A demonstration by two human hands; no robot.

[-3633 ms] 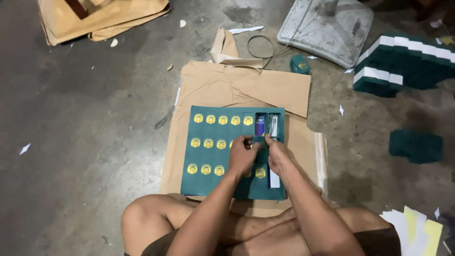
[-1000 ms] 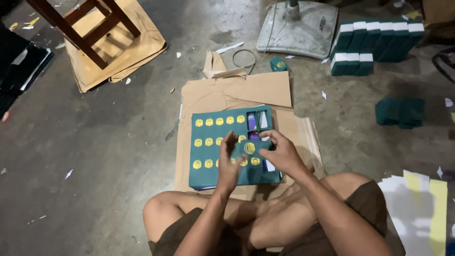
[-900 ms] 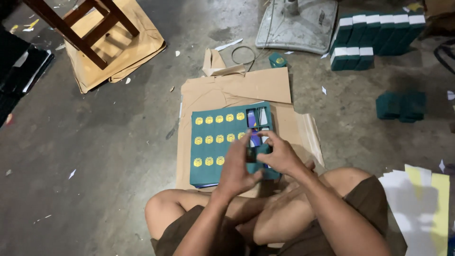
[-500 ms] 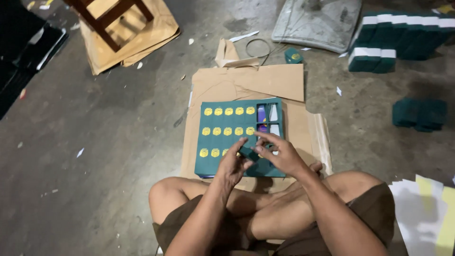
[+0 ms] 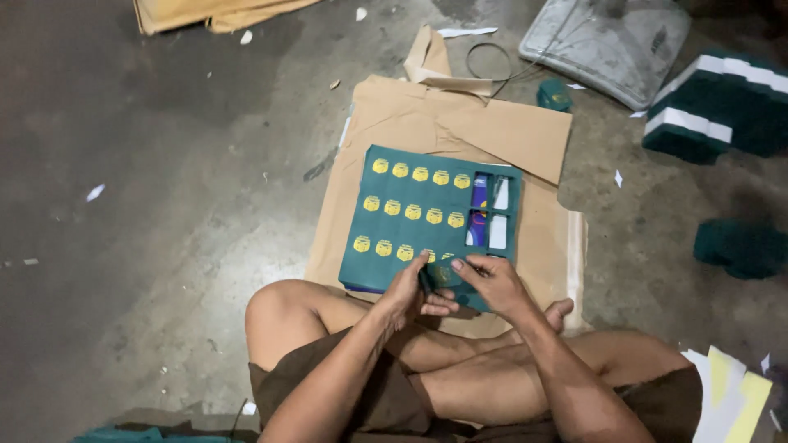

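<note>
A person sits cross-legged on a concrete floor (image 5: 148,205), both hands at the near edge of a green sheet (image 5: 410,246) that lies flat on brown cardboard (image 5: 460,131). The sheet carries rows of small yellow emblems (image 5: 418,174), and along its right side are cut-out windows (image 5: 490,213) showing white and purple beneath.

The left hand (image 5: 406,291) rests on the sheet's near edge, fingers curled, its grip closed lightly on the sheet's edge (how much it actually pinches cannot be told, since the fingers hide the edge). The right hand (image 5: 492,283) lies just beside it, touching the same near edge toward the sheet's right corner, fingers bent and pressing on the green card; whether its grip has hold of a piece or only presses down cannot be told. The two hands nearly touch each other.

The cardboard lies in the middle of the floor, with a folded flap at its far edge. Beyond that flap are a thin wire loop (image 5: 488,59) and a small green object (image 5: 554,94). At the far right corner of the floor sits a grey flat base (image 5: 607,45), and beside it a stack of green-and-white boxes (image 5: 722,107). A darker green bundle (image 5: 739,246) lies well apart to the right, and loose white and yellow papers (image 5: 730,385) lie at the near right.
</note>
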